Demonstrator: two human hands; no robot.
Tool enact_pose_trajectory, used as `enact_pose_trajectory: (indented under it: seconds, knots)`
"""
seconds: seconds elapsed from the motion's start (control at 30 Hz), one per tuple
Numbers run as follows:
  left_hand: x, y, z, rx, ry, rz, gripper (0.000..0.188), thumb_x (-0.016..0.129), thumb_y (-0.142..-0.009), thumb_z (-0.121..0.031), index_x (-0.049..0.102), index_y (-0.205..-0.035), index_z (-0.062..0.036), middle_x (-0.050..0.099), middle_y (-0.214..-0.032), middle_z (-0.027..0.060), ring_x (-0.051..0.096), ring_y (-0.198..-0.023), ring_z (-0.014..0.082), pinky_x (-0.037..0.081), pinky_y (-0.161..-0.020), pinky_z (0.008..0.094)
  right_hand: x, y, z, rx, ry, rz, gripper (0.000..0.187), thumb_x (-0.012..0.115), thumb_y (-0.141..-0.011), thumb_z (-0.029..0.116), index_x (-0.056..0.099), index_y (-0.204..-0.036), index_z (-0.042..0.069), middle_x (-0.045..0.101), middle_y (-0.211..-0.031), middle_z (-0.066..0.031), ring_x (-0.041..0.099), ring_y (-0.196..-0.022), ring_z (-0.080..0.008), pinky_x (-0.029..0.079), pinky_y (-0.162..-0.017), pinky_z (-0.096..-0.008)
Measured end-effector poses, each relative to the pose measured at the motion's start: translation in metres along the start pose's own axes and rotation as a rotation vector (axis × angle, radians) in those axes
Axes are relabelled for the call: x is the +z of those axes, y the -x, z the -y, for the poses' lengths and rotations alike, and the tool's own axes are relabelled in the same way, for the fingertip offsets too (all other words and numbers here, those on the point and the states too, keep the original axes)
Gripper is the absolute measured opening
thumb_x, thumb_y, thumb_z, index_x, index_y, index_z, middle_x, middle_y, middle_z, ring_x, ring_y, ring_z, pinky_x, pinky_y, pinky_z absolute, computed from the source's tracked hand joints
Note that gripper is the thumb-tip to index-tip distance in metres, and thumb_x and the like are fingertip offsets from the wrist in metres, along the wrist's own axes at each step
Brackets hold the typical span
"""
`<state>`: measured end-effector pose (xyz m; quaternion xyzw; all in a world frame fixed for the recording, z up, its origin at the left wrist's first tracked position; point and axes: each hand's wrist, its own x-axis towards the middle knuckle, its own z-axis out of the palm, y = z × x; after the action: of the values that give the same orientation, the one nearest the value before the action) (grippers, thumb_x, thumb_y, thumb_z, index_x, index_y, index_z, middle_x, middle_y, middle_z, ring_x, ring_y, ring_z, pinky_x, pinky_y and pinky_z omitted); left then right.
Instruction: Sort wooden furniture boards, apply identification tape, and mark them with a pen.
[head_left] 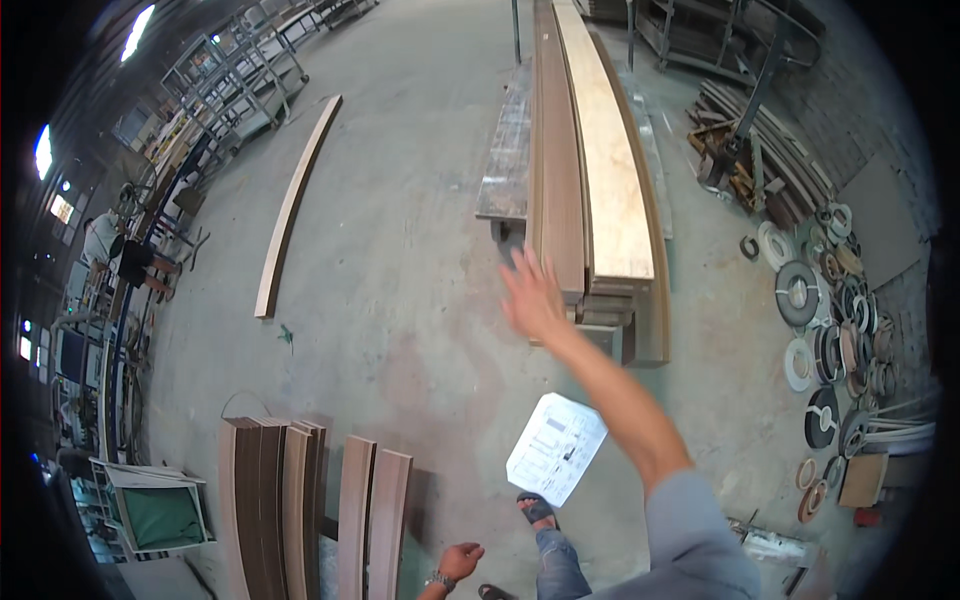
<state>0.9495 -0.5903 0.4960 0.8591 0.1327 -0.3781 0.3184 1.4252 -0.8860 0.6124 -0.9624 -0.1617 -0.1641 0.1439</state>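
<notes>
My right hand [532,292] reaches forward with its fingers spread, slightly blurred. It is at the near left end of a stack of long brown boards [556,170] and holds nothing I can see; whether it touches them I cannot tell. On the stack lies a pale curved board [612,160]. Low in the picture, my left hand [460,562], with a watch at the wrist, hangs with its fingers curled in and nothing showing in them. Left of it stand two curved brown boards [388,520] and a thicker bundle of similar boards [265,500].
A printed sheet [556,448] lies on the floor by my foot. Farther left lies a single curved strip [298,210]. Rolls of edging [798,292] crowd the right wall beside a pallet jack [735,150]. Another person [130,255] is at the far left.
</notes>
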Motion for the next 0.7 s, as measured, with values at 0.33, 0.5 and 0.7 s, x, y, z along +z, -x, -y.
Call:
enact_pose_trajectory:
  seconds: [0.33,0.5,0.7]
  knots:
    - [0.017,0.081,0.113,-0.309,0.505,-0.236,0.041,0.066,-0.096,-0.032,0.070,-0.120,0.0010,0.077,-0.088,0.0149,0.076,-0.078,0.0194,0.058,-0.074,0.0318,0.061,-0.015,-0.077,-0.135,0.195,0.197,0.045,0.062,-0.094,0.044,0.063,-0.127,0.014,0.040,-0.157,-0.0092,0.032,-0.147,-0.0384,0.030,-0.113,-0.0666]
    - [0.016,0.147,0.157,-0.499,0.819,-0.380,0.038,0.065,-0.096,-0.023,0.067,-0.124,0.0026,0.074,-0.093,0.0098,0.073,-0.075,0.0170,0.056,-0.061,0.0286,0.051,-0.015,-0.073,0.119,0.313,0.067,0.034,0.057,-0.098,0.031,0.063,-0.126,0.012,0.047,-0.151,-0.0113,0.043,-0.139,-0.0396,0.039,-0.107,-0.0632]
    - [0.124,0.297,0.271,-0.848,1.148,-0.561,0.024,0.068,-0.093,-0.019,0.069,-0.107,-0.0001,0.072,-0.087,0.0096,0.071,-0.069,0.0221,0.055,-0.056,0.0331,0.093,0.044,0.118,0.038,-0.026,0.140,0.042,0.064,-0.093,0.027,0.063,-0.127,0.002,0.057,-0.137,-0.0228,0.053,-0.129,-0.0400,0.044,-0.107,-0.0466]
